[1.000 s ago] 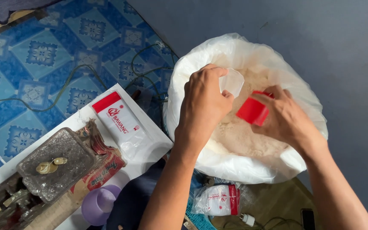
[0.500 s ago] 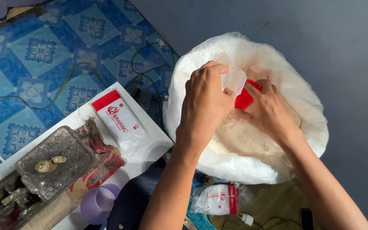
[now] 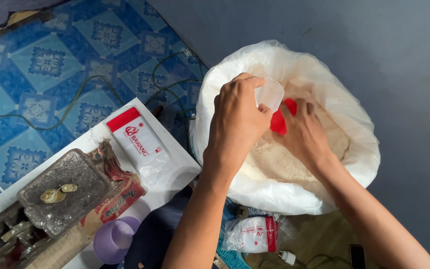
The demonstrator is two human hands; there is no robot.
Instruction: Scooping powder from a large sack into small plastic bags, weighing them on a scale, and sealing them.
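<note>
- Blue patterned flooring fills the upper left of the head view, with a plain grey-blue floor to the right and a green cable snaking across the tiles.
- On the grey floor sits a big white plastic sack, its mouth rolled open, filled with pale, crumbly grains.
- Over the sack's mouth, the left hand pinches a small clear plastic pouch between thumb and fingertips, holding it open.
- Just beside it, the right hand has its fingers wrapped round a small red scoop, which is tilted against the pouch's opening, right above the grains.
- To the left lies a white board carrying an empty red-and-white printed pouch and a worn metal scale pan with small brass weights on it.
- Near the bottom edge are a lilac cup, a filled red-and-white packet, a white plug and a dark phone.
</note>
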